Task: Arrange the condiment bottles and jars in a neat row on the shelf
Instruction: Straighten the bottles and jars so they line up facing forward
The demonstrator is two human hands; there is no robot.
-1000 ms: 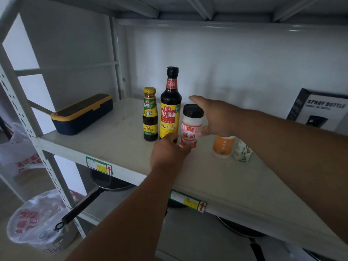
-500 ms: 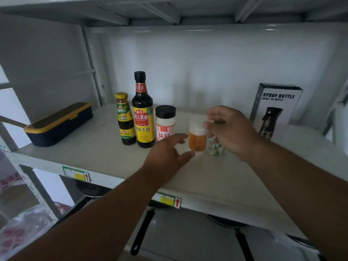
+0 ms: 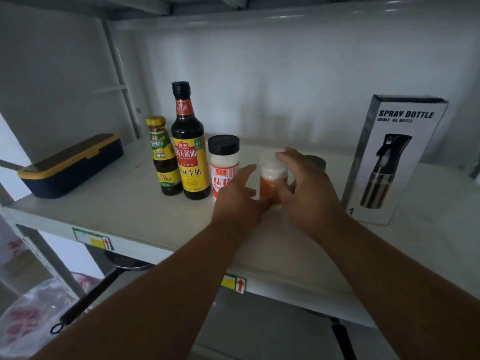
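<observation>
Both hands, the left hand (image 3: 237,197) and right hand (image 3: 302,189), cup the upright orange jar (image 3: 270,181) between them, just right of the white shaker (image 3: 224,166) ending the row.

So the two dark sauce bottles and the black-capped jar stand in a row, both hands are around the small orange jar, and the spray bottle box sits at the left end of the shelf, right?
Nearly. The head view shows the spray bottle box at the right end of the shelf, not the left; a dark blue and yellow case sits at the left. The rest holds.
</observation>
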